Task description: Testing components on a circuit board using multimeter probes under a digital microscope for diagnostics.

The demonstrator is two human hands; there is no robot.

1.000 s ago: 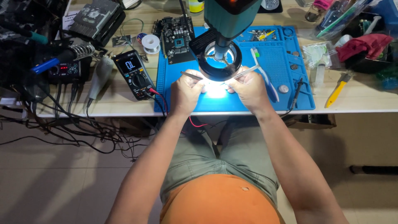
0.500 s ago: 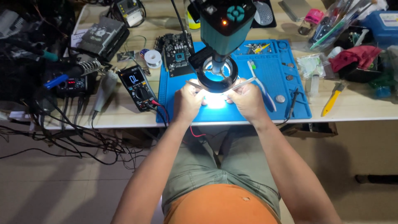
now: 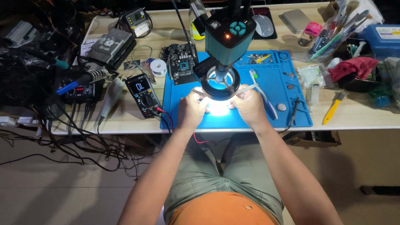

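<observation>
Head view, looking down: we see our two hands meeting under the ring light of a teal microscope (image 3: pixel 227 35), which we use as the landmark. Our left hand (image 3: pixel 192 111) is curled closed just below and to the left of the ring light, pinching a thin metal tool, seemingly tweezers (image 3: pixel 199 93), whose tip points in toward the lit spot. Our right hand (image 3: pixel 249 106) is curled closed just below and to the right, gripping a second thin metal tool (image 3: pixel 246 88), also aimed inward. Both hands rest on the blue mat (image 3: pixel 291 83), likely to steady the tips. The piece being worked on lies between the hands, directly beneath the ring light; the glare (image 3: pixel 218 107) hides what it is.

Left of the microscope a green circuit board (image 3: pixel 181 62) overlaps the mat's edge, and a solder spool (image 3: pixel 158 66) sits beyond it. Further left a multimeter (image 3: pixel 143 95) faces us, its leads trailing toward the front edge of the worktop (image 3: pixel 358 112). A toothbrush (image 3: pixel 263 93) lies right of the microscope within reach; a yellow-handled cutter (image 3: pixel 332 107) lies further right, off the mat.
</observation>
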